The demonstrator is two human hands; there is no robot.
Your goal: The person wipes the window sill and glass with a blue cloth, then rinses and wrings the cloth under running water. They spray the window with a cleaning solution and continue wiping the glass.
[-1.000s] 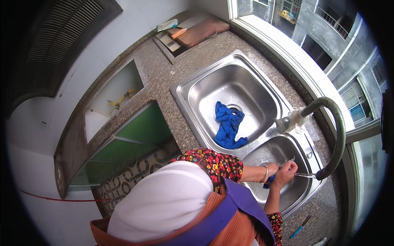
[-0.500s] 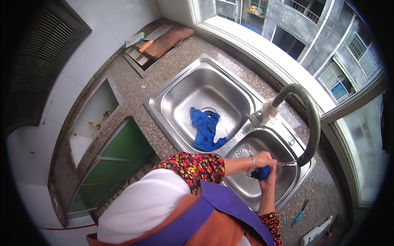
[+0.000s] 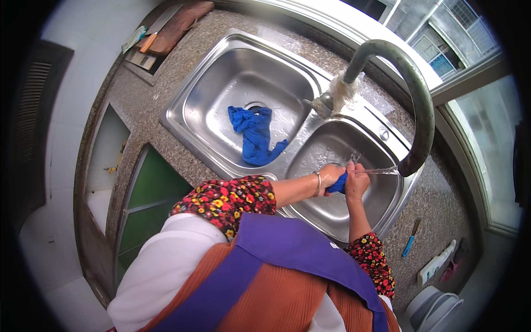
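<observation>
Both my hands are together over the right basin of a steel double sink [image 3: 310,83], under a thin stream of water from the curved faucet [image 3: 416,99]. My left hand [image 3: 327,176], with a bracelet at the wrist, and my right hand [image 3: 357,183] are both closed on a small blue cloth [image 3: 338,183] squeezed between them. A second, larger blue cloth [image 3: 255,135] lies crumpled by the drain of the left basin.
On the speckled stone counter [image 3: 138,105], a cutting board with a knife [image 3: 176,23] sits at the far left. A blue-handled tool [image 3: 410,238], a white tube [image 3: 437,263] and stacked white dishes [image 3: 437,310] lie to my right. Below are green cabinet doors [image 3: 149,205].
My right hand came down from near the faucet to meet my left hand on the small blue cloth under the water. My view shifted closer over the sink.
</observation>
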